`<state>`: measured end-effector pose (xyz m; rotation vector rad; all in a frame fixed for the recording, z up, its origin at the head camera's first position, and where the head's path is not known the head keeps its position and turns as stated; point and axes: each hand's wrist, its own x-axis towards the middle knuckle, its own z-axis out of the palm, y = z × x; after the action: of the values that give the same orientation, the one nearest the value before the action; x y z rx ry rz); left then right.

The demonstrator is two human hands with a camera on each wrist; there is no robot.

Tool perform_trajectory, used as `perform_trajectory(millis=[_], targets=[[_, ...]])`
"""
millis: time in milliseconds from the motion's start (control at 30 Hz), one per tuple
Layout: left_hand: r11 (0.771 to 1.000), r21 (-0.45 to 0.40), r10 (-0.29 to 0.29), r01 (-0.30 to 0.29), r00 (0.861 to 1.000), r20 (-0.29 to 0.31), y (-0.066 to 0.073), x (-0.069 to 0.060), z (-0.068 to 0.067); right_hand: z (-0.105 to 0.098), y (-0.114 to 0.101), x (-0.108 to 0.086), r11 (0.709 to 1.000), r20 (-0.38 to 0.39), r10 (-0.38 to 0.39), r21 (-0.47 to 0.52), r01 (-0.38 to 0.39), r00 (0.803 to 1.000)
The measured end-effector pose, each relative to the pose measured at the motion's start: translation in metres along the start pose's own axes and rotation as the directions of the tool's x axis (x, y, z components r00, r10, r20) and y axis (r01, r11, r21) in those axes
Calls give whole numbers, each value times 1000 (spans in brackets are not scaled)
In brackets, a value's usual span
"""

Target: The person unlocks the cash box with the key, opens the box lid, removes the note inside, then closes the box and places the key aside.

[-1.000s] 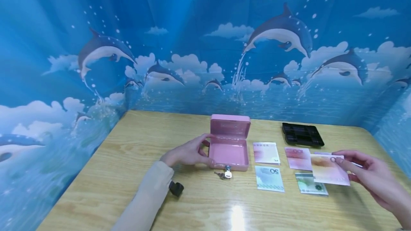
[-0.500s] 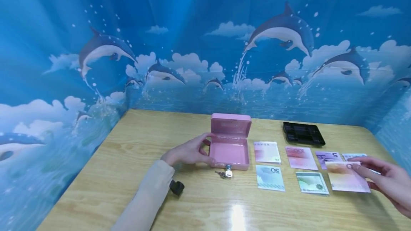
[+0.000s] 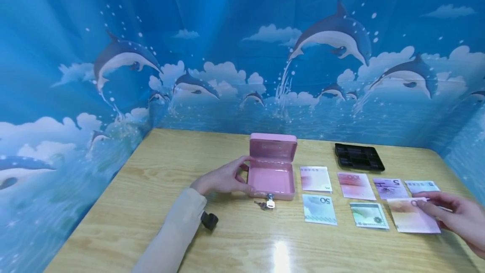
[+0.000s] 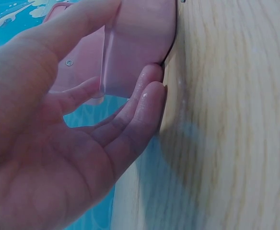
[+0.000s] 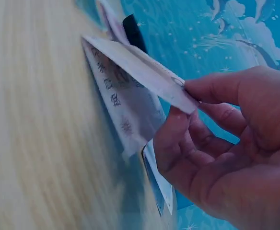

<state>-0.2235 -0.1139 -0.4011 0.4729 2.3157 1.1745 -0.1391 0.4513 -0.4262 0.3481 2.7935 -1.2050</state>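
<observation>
Toward the middle of the table stands a pink cash box [image 3: 270, 179], its lid raised and its inside bare. My left hand [image 3: 223, 177] grips its left side, thumb at the front corner and fingers toward the back, touching the wall [image 4: 140, 43]. At the far right my right hand [image 3: 451, 214] pinches a folded orange-and-purple banknote [image 3: 411, 216] between thumb and fingers. The fold gapes apart in the right wrist view, with the note's lower half [image 5: 125, 103] low over the wood. A key with a small bunch [image 3: 270, 204] hangs at the box's front lock.
Several banknotes lie in two rows: a pale one [image 3: 315, 178], a blue-green 50 [image 3: 319, 210], a red 100 [image 3: 356, 186], a green one [image 3: 369, 215], a purple 5 [image 3: 390, 188] and a bluish one [image 3: 422, 186]. Behind them lies a black compartment tray [image 3: 359, 157].
My right hand has carried the banknote right and down, away from over the green and purple notes, which now show in full. My left hand stays at the box.
</observation>
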Motion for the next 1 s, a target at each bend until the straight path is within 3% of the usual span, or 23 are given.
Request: perform_trajectory(millis=[233, 367, 500, 733, 900, 1000], targets=[[1000, 19, -2, 2, 1000, -6, 1, 0, 0, 5, -4, -5, 973, -73, -122, -207, 105, 990], [999, 33, 0, 0, 1000, -9, 1, -1, 0, 6, -5, -7, 955, -83, -176, -258, 150, 981], [999, 54, 6, -5, 1000, -10, 1, -1, 0, 5, -6, -7, 939, -83, -184, -309, 150, 979], [996, 91, 12, -11, 1000, -8, 0, 0, 0, 5, -9, -6, 887, -74, -204, -437, 152, 976], [996, 91, 19, -19, 1000, 0, -1, 0, 0, 6, -13, -6, 874, -54, -174, -468, 129, 983], [996, 91, 23, -23, 1000, 3, -1, 0, 0, 7, -11, -7, 869, -64, -203, -471, 150, 977]])
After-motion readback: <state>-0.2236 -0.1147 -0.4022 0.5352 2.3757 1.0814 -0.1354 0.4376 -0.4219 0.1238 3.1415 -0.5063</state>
